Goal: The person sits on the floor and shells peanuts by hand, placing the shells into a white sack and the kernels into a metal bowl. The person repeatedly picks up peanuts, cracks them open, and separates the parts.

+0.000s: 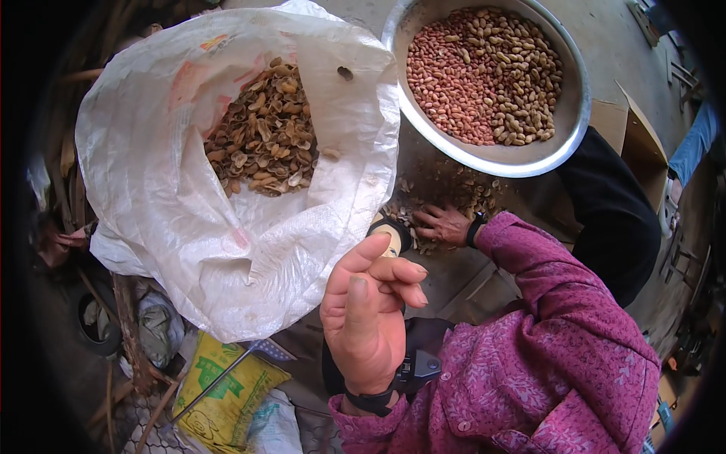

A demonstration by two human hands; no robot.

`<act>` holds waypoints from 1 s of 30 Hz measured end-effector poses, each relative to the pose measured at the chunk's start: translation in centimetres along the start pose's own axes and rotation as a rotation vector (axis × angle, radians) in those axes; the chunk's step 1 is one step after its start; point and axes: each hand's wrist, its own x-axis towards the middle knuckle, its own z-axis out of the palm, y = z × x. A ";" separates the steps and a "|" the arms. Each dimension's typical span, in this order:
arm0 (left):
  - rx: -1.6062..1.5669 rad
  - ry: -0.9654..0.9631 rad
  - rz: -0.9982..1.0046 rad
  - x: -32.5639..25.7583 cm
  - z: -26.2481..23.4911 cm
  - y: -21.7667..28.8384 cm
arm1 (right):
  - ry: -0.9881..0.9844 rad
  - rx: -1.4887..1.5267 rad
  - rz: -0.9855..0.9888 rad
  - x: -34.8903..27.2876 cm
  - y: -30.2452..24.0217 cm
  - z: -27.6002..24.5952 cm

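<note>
Several things crowded the grey floor point(597, 49) around you. White woven sack point(136, 151) stood front-left, mouth wide, peanut shells point(268, 132) inside. Metal basin point(529, 165) sat front-right: red kernels point(446, 87) on its left side, unshelled peanuts point(533, 68) on its right. Yellow bag point(227, 390) lay lower left, near a wooden branch point(132, 333). Open cardboard box point(643, 144) stood right of the basin; beyond it, someone's blue trouser leg point(696, 140).

Your left hand point(367, 310) was raised just beside the sack's near edge, palm side up, thumb extended, fingers loosely curled, nothing visible in it. Your right arm reached forward, bent at the elbow; right hand point(445, 225) was back up, fingers slightly spread on loose shells point(476, 195) below the basin. Couldn't tell if it pinched any.
</note>
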 end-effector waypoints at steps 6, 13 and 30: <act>-0.001 -0.013 0.001 0.1 0.1 0.1 | 0.008 -0.066 -0.081 0.3 -0.1 -0.3; 0.032 -0.001 0.002 0.2 0.5 0.2 | 0.041 0.066 0.004 0.5 -0.4 0.2; -0.091 0.034 0.150 -0.2 -0.2 2.1 | 0.571 1.677 0.419 2.0 -4.1 -31.2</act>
